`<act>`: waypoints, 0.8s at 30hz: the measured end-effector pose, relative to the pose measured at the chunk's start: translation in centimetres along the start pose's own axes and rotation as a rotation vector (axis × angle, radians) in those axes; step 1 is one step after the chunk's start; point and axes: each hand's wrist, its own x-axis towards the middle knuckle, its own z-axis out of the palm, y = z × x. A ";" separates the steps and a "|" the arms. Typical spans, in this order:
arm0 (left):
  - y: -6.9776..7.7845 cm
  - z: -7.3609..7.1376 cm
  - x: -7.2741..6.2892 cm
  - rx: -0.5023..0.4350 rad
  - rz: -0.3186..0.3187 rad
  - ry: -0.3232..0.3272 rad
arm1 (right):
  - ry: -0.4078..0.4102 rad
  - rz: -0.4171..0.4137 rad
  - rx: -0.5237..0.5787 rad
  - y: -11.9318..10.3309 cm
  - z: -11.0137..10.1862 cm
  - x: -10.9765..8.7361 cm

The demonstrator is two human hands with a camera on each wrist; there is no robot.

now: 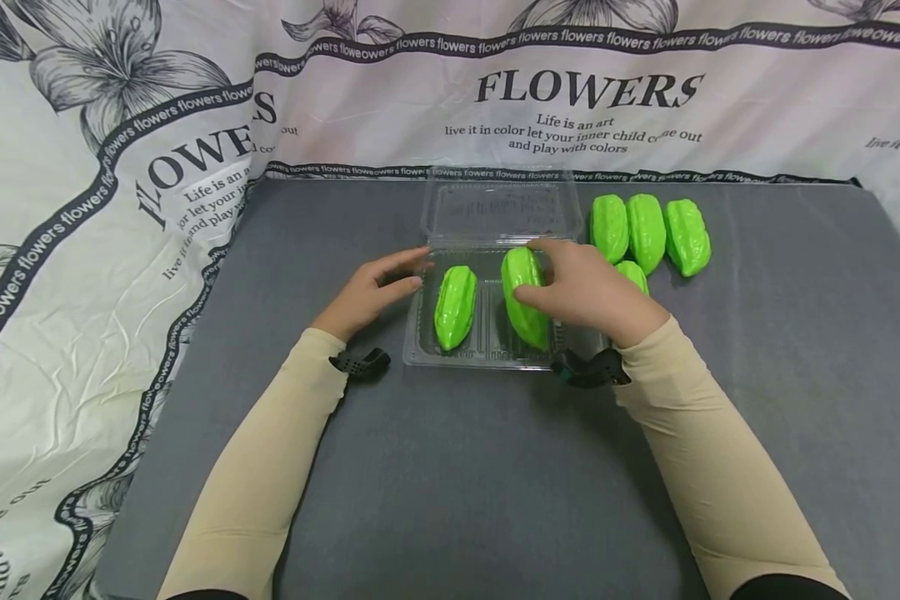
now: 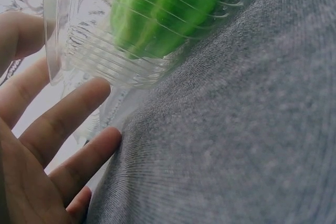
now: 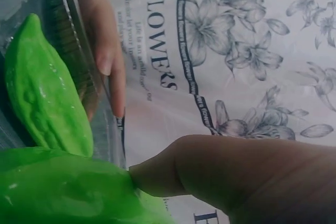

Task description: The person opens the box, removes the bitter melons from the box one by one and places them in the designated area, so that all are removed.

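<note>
A clear plastic clamshell box (image 1: 480, 362) lies on the table, its hinged lid (image 1: 501, 212) folded back toward the far side. In its left part sits a glossy green bitter melon (image 1: 455, 308), ridged and pointed at one end. My right hand (image 1: 587, 287) holds a second bitter melon (image 1: 522, 268) over the right part of the box, thumb on its near side, the other fingers mostly hidden behind it. At the box's left edge is my left hand (image 1: 363, 292), with fingers spread and fingertips right at the rim, as the left wrist view also shows.
Several more green bitter melons (image 1: 647, 233) lie on the grey table (image 1: 450, 467) to the right of the box, one partly covered by my right hand. A white cloth printed with flowers (image 1: 390, 108) hangs along the back and left sides.
</note>
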 end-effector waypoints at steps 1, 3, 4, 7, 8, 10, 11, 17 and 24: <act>0.0 0.0 0.0 -0.002 -0.002 0.003 | -0.003 0.000 -0.001 -0.1 -0.1 0.0; -0.1 -0.1 -0.1 -0.004 -0.006 0.003 | -0.008 0.000 -0.002 -0.2 -0.4 -0.1; -0.2 -0.1 -0.1 -0.005 -0.007 0.000 | -0.012 0.002 0.000 -0.2 -0.4 -0.2; -0.2 -0.2 -0.1 -0.005 -0.002 -0.009 | -0.020 0.013 0.002 -0.4 -0.8 -0.5; -0.1 -0.2 0.0 -0.003 0.006 -0.009 | -0.016 0.011 0.001 -0.5 -1.0 -0.6; 0.0 -0.2 0.2 0.002 0.015 -0.008 | -0.010 0.012 0.002 -0.6 -1.3 -0.8; 0.0 -0.2 0.2 0.002 0.016 -0.007 | -0.005 0.012 0.001 -0.6 -1.4 -1.0; 0.3 -0.1 0.3 -0.004 0.010 -0.012 | 0.011 0.022 -0.008 -0.2 -2.2 -1.7; 0.3 -0.2 0.1 -0.008 -0.004 -0.010 | 0.014 0.062 -0.007 1.2 -2.8 -2.6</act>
